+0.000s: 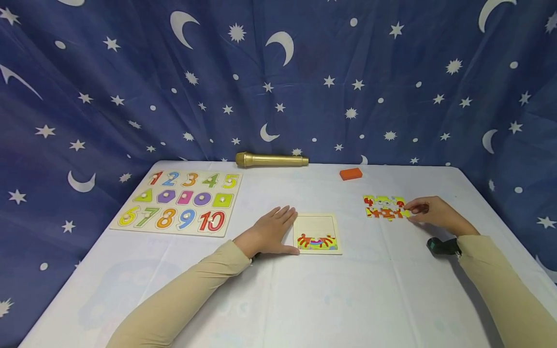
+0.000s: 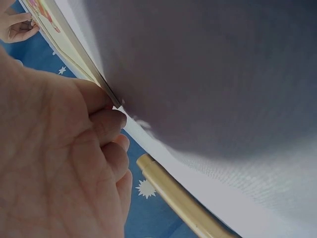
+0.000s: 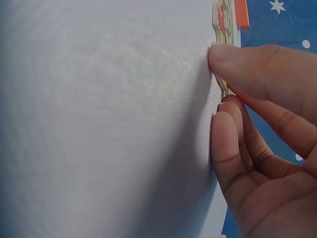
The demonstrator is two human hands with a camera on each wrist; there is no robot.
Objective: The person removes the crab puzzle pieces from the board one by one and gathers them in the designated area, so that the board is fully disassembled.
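A square wooden puzzle tray (image 1: 315, 223) lies mid-table, its bottom row filled with pieces showing red crab legs (image 1: 317, 241). My left hand (image 1: 274, 232) rests along the tray's left edge, fingers extended, thumb by the lower left corner. In the left wrist view its fingertips touch the tray's edge (image 2: 91, 69). To the right, loose jigsaw pieces (image 1: 385, 202) with a crab picture lie together in two rows. My right hand (image 1: 435, 215) pinches the jigsaw piece (image 1: 405, 213) at their lower right end between thumb and index finger; the other fingers curl loosely.
A number-and-shape peg board (image 1: 174, 205) lies at the left. At the back edge are a gold microphone (image 1: 274, 160) and an orange block (image 1: 350, 174). A blue curtain (image 1: 313, 63) with moons and stars hangs behind the white table (image 1: 335, 304).
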